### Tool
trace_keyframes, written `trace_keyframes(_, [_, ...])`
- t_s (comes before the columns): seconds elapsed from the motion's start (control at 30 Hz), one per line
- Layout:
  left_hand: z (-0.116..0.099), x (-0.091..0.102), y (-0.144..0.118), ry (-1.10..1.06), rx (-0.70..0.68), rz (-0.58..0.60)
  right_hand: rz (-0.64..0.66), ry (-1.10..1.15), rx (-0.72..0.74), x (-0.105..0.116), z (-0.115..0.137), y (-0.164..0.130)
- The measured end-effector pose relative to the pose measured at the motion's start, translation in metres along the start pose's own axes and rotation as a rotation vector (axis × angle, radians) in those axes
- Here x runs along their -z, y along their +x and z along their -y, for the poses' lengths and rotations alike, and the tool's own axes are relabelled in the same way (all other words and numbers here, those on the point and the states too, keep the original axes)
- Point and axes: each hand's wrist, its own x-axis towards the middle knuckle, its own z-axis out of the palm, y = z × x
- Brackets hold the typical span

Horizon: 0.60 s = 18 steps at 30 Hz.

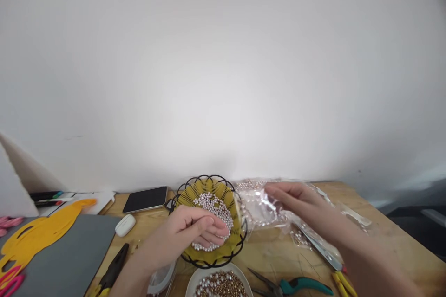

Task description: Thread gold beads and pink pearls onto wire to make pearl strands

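Note:
My left hand (201,228) is over a yellow-green basket (188,202) with a black looped rim. Its fingers are curled together with the thumb against them, and whatever they hold, if anything, is hidden. Small pale pearl beads (210,202) lie in the basket under the hand. To the right, my right hand (296,197) pinches a shiny clear plastic bag (263,209) between thumb and fingers. More beads show in clear packaging beneath and behind that bag. A white bowl (190,287) of brown and silver beads (221,284) stands in front of the basket.
Teal-handled pliers (303,284) and scissors (324,251) lie at front right. A phone (145,198), a white earbud case (125,225) and a black-and-yellow tool (114,267) are left of the basket. Yellow cloth (49,229) rests on a grey mat (69,260). A wall rises behind.

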Motion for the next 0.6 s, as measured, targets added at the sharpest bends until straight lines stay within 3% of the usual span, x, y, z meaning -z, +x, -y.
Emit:
trace_keyframes(0.2, [0.002,0.010,-0.005,-0.019,-0.006,-0.070,-0.375,-0.237,-0.268,0.081,-0.050,-0.002])
trace_keyframes(0.37, [0.003,0.010,-0.001,-0.004,0.015,-0.081,-0.573,-0.405,-0.331,0.111,-0.079,0.005])
trace_keyframes(0.43, [0.003,0.010,-0.001,-0.008,0.001,-0.119,-0.560,-0.436,-0.306,0.109,-0.083,0.004])
trace_keyframes(0.6, [0.006,0.014,-0.002,0.022,0.000,-0.181,-0.332,-0.419,-0.260,0.099,-0.090,-0.002])
